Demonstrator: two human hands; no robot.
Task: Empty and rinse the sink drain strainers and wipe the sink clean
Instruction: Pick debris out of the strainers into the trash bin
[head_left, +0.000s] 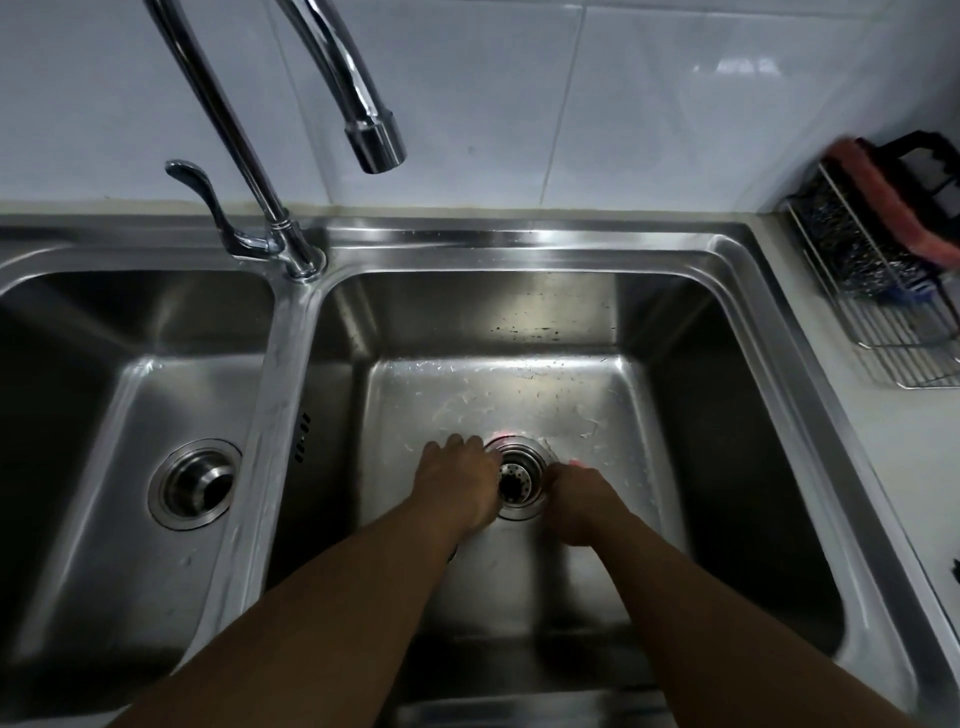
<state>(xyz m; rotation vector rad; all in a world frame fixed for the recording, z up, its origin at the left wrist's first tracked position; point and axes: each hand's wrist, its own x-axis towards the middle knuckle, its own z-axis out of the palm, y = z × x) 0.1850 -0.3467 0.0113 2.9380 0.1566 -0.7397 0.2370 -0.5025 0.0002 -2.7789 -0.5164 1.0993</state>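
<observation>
- Left hand (460, 483) is at the left rim of the strainer (519, 480), knuckles up and fingers bent down; whether they grip it cannot be told.
- Right hand (582, 499) is at the strainer's right rim, fingers curled under; its grip is hidden too.
- Both forearms reach forward and down into the right basin (675, 415), converging on the drain.
- The strainer sits in that basin's drain, between the hands.
- A second strainer (195, 483) sits in the left basin (78, 415).
</observation>
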